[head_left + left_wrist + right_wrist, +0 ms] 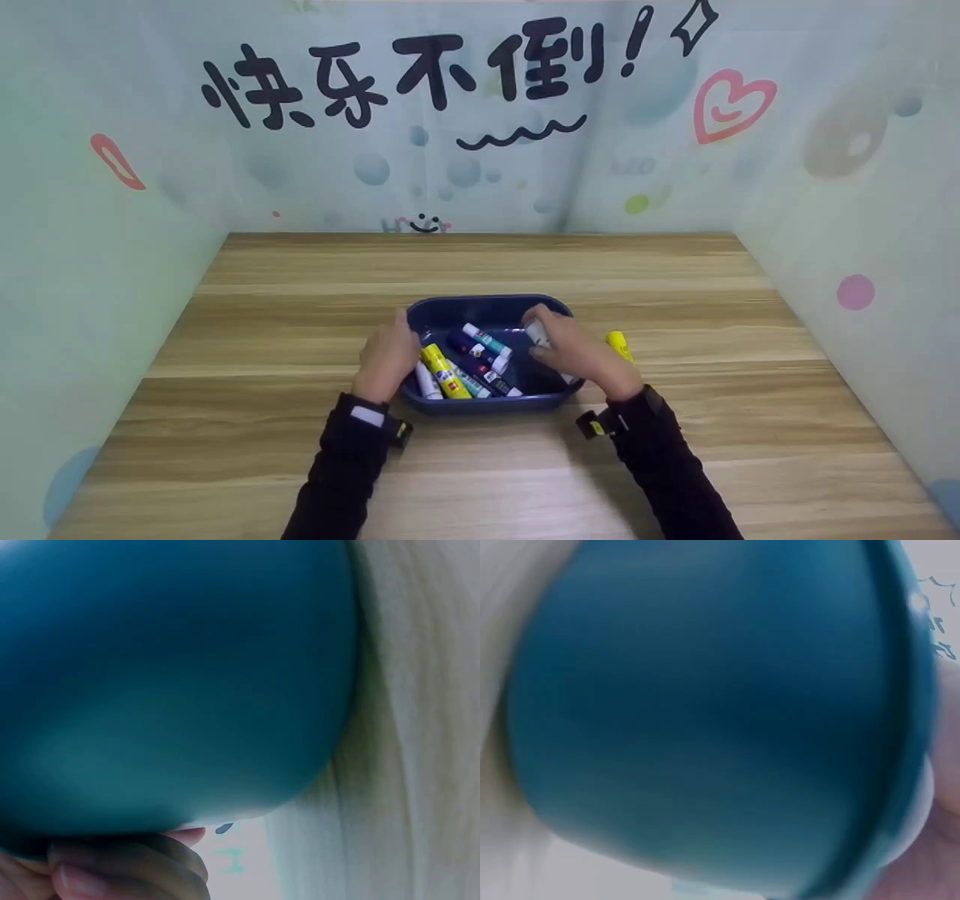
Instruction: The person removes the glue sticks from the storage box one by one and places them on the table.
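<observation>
I see my right hand [577,351] curled around a white glue stick [535,332] over the dark blue tray [487,306] — its lower end hidden by my fingers. My left hand [388,356] clasps the tray's left rim. Just right of the grip, a yellow stick [619,345] lies on the wooden table [480,262]. Both wrist views are blurred blue.

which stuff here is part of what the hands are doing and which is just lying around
In use:
- blue tray, left hand on its left rim
- white tube, held by right hand over the tray
- tubes in the tray: yellow one, teal-capped one

Lying about:
- yellow tube on the table, right of the tray
</observation>
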Available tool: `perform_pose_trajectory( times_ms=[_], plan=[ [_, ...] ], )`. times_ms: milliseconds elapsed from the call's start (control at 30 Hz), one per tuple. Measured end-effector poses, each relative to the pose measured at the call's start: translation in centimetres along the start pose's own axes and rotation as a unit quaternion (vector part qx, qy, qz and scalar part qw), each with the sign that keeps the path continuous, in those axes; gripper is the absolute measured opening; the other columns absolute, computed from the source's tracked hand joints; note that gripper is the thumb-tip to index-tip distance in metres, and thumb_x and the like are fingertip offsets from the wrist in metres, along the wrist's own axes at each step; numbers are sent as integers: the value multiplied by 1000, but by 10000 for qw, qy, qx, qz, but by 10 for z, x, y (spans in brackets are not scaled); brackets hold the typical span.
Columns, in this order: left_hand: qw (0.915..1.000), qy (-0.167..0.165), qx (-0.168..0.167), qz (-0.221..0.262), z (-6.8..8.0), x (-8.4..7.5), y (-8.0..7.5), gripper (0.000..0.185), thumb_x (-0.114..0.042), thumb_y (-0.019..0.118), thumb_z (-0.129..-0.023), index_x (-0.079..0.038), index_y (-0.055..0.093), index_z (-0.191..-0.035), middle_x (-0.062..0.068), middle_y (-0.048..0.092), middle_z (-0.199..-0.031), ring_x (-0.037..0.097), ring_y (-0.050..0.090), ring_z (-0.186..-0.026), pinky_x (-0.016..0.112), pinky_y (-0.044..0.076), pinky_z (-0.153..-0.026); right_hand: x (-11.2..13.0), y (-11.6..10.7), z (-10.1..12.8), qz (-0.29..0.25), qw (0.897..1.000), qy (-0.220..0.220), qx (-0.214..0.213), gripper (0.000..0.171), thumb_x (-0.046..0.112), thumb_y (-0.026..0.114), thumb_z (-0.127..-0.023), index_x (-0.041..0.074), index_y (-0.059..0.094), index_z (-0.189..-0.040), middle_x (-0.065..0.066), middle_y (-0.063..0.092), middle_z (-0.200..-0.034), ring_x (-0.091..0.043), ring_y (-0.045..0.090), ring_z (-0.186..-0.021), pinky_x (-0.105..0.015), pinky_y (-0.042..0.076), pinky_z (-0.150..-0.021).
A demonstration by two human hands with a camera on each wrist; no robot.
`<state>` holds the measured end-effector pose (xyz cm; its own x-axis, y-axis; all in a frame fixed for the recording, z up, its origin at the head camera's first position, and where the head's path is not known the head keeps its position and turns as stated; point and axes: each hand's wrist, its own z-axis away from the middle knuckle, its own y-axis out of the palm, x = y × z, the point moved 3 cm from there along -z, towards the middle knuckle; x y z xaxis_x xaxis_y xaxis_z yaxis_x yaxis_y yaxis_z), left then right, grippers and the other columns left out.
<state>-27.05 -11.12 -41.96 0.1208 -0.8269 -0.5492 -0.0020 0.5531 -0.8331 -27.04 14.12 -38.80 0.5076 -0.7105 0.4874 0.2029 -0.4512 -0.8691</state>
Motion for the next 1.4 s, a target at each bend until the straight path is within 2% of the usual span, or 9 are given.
perform_pose_trajectory(
  times_ms=[233, 467, 633, 767, 967, 1133, 1400],
  plan=[
    [10000, -71, 55, -14, -1, 1, 0, 40, -16, 43, -94, -2, 40, -131, 24, 60, -114, 37, 60, -98, 50, 49, -76, -4, -20, 5, -226, 9991, 246, -278, 39, 11, 63, -84, 6, 45, -119, -16, 57, -94, -23, 55, -72, -29, 47, -57],
    [10000, -61, 40, -30, -1, 1, 0, 42, -15, 43, -94, -1, 38, -133, 26, 59, -114, 38, 60, -98, 50, 49, -76, -18, -39, 12, -299, 9966, 566, -527, 41, 10, 63, -84, 1, 44, -120, -18, 57, -90, -22, 52, -70, -29, 44, -57],
    [10000, -48, -9, 19, -1, 2, 1, 43, -14, 43, -94, -1, 38, -134, 26, 58, -115, 38, 60, -99, 49, 50, -76, -39, -47, 17, -389, 9923, 1048, -534, 46, 14, 64, -85, 1, 42, -123, -20, 57, -92, -22, 53, -69, -28, 43, -57],
    [9999, -93, 43, 46, -1, 2, 1, 44, -14, 43, -94, -1, 37, -136, 26, 57, -118, 37, 59, -101, 49, 49, -78, -56, -48, 20, -547, 9890, 1282, -489, 48, 15, 66, -84, 0, 41, -123, -22, 55, -96, -25, 53, -76, -29, 44, -62],
    [9999, -123, 47, 88, -1, 1, 2, 45, -14, 42, -94, -2, 36, -137, 25, 56, -121, 37, 58, -104, 50, 49, -81, -80, -42, 22, -496, 9860, 1562, -322, 47, 14, 66, -85, -2, 40, -121, -23, 55, -99, -29, 54, -84, -37, 45, -72],
    [9999, -136, 38, 93, -1, 1, 2, 44, -14, 42, -94, -2, 37, -135, 24, 57, -119, 36, 59, -102, 49, 49, -79, -94, -36, 23, -520, 9826, 1777, -140, 47, 14, 66, -84, -1, 40, -120, -24, 54, -103, -29, 56, -85, -38, 48, -72],
    [9999, -108, 35, 100, 0, 1, 1, 42, -14, 42, -94, -2, 37, -134, 24, 58, -116, 35, 60, -99, 48, 50, -77, -107, -32, 25, -579, 9799, 1906, -80, 50, 14, 67, -83, 1, 39, -121, -27, 55, -107, -32, 57, -89, -38, 48, -73]
  ],
)
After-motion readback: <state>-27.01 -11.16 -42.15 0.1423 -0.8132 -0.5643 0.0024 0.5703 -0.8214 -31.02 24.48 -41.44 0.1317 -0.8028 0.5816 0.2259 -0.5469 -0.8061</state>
